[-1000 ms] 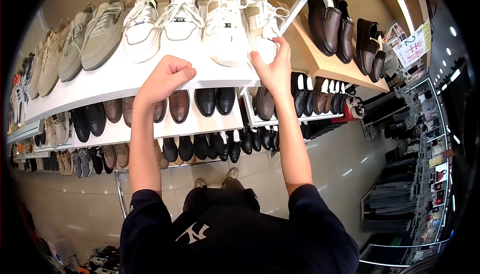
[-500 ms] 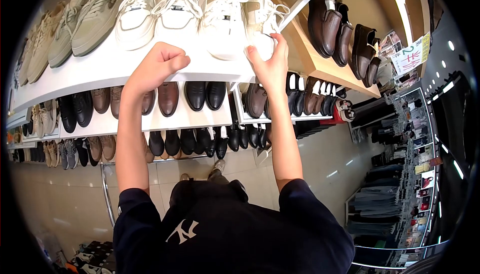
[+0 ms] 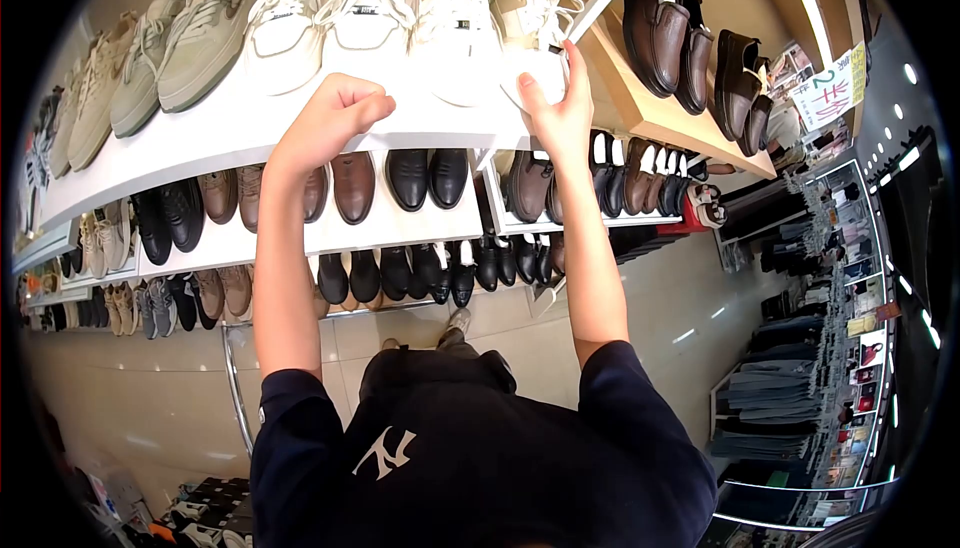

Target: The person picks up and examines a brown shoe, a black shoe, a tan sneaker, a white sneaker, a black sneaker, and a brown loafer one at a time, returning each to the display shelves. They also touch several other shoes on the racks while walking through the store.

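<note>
My left hand (image 3: 335, 120) is a closed fist above the front edge of the white shelf (image 3: 240, 140), with nothing seen in it. In front of it stand two white sneakers (image 3: 285, 33) with loose laces. My right hand (image 3: 562, 113) is at the toe of the rightmost white sneaker (image 3: 520, 26). Its thumb and fingers are spread apart, the thumb against the toe and a straight finger along the right side. The sneaker stands on the shelf beside another white sneaker (image 3: 445, 43). Whether the fingers press on it is hard to tell.
Grey-green sneakers (image 3: 205, 43) line the shelf's left end. Brown slip-on shoes (image 3: 655, 38) sit on a wooden shelf (image 3: 625, 88) at right, near a price sign (image 3: 828, 93). Black leather shoes (image 3: 408, 178) fill lower shelves. Clothes racks (image 3: 770, 378) stand at far right.
The view has shifted, so shelf and shoes appear slightly right and higher. My right hand's fingers have straightened and spread wider at the sneaker's toe. My left hand stays a fist.
</note>
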A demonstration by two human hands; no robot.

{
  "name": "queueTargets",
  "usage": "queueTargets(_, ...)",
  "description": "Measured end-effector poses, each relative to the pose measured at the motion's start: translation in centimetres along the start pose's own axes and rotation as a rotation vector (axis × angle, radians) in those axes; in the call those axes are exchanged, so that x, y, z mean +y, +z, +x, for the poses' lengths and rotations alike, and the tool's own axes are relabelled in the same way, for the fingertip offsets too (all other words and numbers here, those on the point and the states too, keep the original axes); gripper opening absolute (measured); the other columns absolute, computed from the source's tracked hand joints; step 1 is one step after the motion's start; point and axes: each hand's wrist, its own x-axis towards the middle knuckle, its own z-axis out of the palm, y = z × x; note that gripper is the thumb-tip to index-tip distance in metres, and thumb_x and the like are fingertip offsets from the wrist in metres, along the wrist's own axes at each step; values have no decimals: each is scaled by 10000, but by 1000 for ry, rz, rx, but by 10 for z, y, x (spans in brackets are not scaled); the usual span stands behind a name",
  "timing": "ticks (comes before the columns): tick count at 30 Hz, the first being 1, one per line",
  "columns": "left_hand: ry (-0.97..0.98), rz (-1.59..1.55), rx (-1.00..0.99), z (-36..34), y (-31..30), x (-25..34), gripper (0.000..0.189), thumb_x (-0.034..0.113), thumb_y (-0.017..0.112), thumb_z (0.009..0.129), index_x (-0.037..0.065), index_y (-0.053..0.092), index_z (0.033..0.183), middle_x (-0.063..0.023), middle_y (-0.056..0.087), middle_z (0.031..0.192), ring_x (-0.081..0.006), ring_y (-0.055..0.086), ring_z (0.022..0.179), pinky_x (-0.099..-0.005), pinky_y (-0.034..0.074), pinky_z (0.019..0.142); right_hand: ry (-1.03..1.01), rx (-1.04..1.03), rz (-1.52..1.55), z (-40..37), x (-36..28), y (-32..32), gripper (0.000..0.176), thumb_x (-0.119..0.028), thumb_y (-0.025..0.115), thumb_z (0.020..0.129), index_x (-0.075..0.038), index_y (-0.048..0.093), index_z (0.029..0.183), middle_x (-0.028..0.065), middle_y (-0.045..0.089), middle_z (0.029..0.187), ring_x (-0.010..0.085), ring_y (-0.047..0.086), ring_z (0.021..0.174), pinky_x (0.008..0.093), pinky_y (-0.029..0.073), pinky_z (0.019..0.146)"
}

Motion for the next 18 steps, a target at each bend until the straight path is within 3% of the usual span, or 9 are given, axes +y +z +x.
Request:
queueTargets(4,-35,-1,4,-1,-2,-1,384,161,536,829,115,324,512,94,272,512,-28,211,477,-232,175,423,88,68,304,6,12,-6,663,-182,687,749,39,386,1297,222,471,1261,276,469,1167,346,365,978)
queueTargets(7,-50,-34,-7,0,-4,-2,381,174,531,840,118,344,513,95,280,508,-24,214,474,-231,174,419,232,82,552,2,6,-21,662,-186,676,795,29,352,1331,228,404,1319,282,423,1211,347,354,995)
queueTargets(9,-74,-30,-4,-1,-4,2,382,189,527,841,139,341,511,93,269,508,-32,198,486,-236,147,451,286,128,737,-9,0,-32,603,-85,598,845,23,308,1362,209,342,1373,255,398,1239,337,340,1021)
queueTargets(13,-45,-23,2,1,-4,-2,413,218,529,866,133,334,513,95,272,499,-31,200,478,-231,161,443,117,139,827,-47,-33,-59,594,-96,558,871,3,271,1380,178,364,1370,253,390,1249,364,321,1029)
queueTargets(15,22,0,75,-3,3,1,415,400,569,858,105,430,600,68,371,553,-29,298,496,-204,240,460,62,145,830,-69,-54,-67,639,-183,557,879,-8,222,1395,167,320,1394,271,326,1288,398,276,1051)
queueTargets(17,129,-230,19,-18,30,4,395,414,638,805,50,563,937,-16,570,827,-73,523,724,-208,408,620,47,169,830,-93,-71,-66,765,-316,606,844,-1,187,1402,170,295,1405,282,305,1295,403,276,1050)
queueTargets(18,143,-361,42,-28,60,17,573,485,643,780,43,485,1108,-58,544,1006,-119,519,901,-244,419,746,59,170,822,-103,-83,-60,828,-351,635,807,33,190,1390,188,318,1378,279,335,1269,389,282,1038)
